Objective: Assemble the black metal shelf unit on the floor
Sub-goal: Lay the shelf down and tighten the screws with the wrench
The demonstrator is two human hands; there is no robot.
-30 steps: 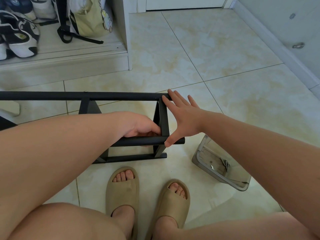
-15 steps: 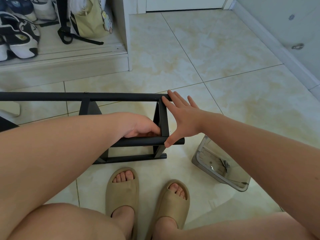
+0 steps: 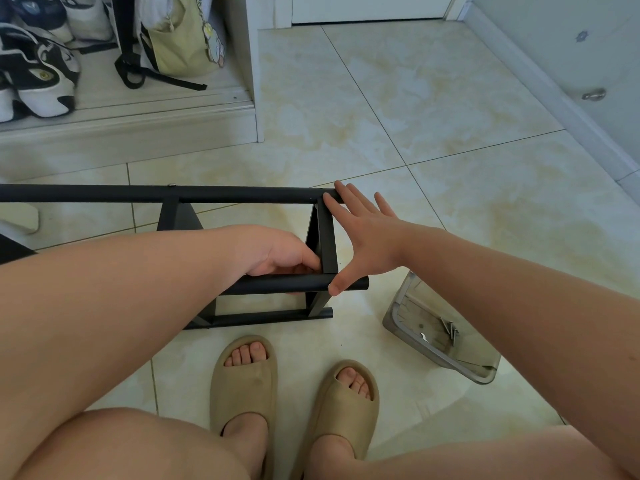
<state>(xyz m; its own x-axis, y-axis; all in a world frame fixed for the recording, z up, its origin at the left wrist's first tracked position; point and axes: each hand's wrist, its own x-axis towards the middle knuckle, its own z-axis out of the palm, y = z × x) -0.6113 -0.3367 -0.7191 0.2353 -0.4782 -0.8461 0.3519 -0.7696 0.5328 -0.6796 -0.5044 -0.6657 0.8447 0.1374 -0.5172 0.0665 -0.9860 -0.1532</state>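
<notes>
Squatting posture: bare knees at the bottom edge, feet in tan, soft-looking slides [image 3: 244,379] flat on the floor [image 3: 415,98], glossy cream tile with yellowish veining. To the right of the feet and apart from them lies a clear plastic tray [image 3: 426,351], rectangular with rounded corners, tilted, with a few grey screws [image 3: 450,332] loose inside. Just beyond the toes stands the frame [image 3: 242,195]: matte black metal, round tubes running left to right, joined by flat-sided cross pieces. One low tube lies at floor level, a near tube sits above it, and a far tube runs parallel behind and off the left edge. Left hand [image 3: 280,252]: fingers curled round the near tube beside the right end piece, gripping it. Right hand [image 3: 363,233]: flat and spread against that end piece, fingers straight, fingertips touching the end of the far tube, thumb tip pressed on the near tube; it grips nothing. Farther back on the left is a white cabinet [image 3: 242,64] with an open bottom shelf holding black-and-white sneakers [image 3: 41,81] and a pale green cloth bag [image 3: 180,39] with a black strap. On the far right, a small domed metal stop [image 3: 594,95] is fixed to the white wall.
</notes>
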